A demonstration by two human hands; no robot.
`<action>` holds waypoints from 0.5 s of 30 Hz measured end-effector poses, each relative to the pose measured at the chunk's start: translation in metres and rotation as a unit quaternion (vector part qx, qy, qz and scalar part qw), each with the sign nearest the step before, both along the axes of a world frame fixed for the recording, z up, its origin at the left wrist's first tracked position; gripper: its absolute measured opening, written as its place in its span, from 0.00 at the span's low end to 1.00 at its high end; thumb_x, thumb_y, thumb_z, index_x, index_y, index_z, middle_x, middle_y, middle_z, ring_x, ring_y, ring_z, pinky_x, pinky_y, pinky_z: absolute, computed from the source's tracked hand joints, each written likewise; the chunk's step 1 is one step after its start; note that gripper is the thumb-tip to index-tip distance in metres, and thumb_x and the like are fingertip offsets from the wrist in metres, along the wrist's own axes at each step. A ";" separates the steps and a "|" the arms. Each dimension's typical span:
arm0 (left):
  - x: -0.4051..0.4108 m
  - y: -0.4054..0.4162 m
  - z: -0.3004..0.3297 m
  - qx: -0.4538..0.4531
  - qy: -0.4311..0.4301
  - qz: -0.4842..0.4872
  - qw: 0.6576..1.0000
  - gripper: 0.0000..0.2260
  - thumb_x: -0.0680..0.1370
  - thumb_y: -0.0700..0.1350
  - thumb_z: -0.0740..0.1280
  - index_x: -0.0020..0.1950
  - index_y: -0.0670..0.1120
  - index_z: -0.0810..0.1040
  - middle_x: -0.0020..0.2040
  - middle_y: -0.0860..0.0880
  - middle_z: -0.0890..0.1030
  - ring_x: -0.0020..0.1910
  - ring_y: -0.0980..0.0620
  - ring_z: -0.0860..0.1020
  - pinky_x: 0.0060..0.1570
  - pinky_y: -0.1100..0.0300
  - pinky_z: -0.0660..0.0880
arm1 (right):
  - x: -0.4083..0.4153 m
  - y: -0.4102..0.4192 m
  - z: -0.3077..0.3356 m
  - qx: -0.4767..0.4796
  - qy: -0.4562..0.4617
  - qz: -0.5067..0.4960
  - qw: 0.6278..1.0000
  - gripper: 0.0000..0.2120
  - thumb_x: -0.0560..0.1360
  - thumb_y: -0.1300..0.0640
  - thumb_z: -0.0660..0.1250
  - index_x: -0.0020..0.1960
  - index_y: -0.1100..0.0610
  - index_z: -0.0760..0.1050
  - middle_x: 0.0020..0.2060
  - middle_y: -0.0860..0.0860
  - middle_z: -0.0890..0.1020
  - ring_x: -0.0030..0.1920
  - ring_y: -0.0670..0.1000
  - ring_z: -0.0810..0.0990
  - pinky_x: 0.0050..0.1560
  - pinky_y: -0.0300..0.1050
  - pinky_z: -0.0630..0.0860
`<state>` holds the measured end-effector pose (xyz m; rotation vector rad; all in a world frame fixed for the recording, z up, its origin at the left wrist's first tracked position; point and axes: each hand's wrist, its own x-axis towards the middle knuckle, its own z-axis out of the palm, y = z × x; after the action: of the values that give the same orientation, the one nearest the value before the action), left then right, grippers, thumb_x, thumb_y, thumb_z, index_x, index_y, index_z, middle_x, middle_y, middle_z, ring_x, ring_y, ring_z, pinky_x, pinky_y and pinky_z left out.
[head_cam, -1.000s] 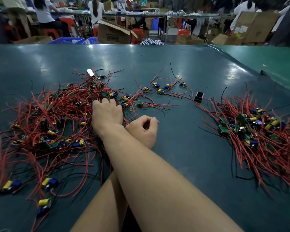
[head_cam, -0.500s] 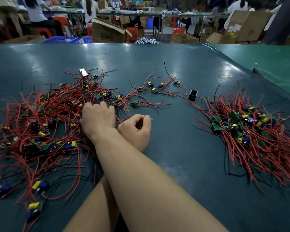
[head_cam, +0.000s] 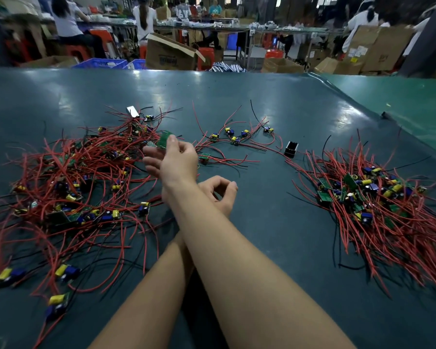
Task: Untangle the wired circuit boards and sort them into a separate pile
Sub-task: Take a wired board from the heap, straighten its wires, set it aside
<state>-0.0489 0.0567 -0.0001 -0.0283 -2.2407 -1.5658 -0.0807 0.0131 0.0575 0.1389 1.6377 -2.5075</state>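
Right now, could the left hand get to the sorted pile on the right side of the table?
Probably yes. The left hand holds nothing, and bare table lies between it and the sorted pile; the right arm crossing over it may hamper it.

The right forearm (head_cam: pixel 211 235) hides the left wrist, and the left pile of wired boards (head_cam: pixel 60 185) runs off the frame's left edge.

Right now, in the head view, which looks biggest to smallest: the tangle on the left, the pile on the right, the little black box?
1. Left tangle
2. Right pile, nearly as big; the wide lens makes this ranking unsure
3. Black box, clearly smallest
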 end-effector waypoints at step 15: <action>0.009 -0.012 0.010 0.172 0.012 -0.154 0.973 0.15 0.70 0.38 0.63 0.55 0.46 0.80 0.42 0.50 0.83 0.28 0.60 0.73 0.29 0.68 0.68 | 0.042 0.153 -0.025 0.120 0.174 -0.051 0.976 0.21 0.72 0.71 0.71 0.58 0.55 0.69 0.36 0.47 0.83 0.36 0.44 0.82 0.36 0.38 0.79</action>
<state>-0.0404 0.0448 0.0095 -0.3083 -1.9847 -2.0865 -0.0388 0.1665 0.0328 -0.2099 2.1175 -2.5067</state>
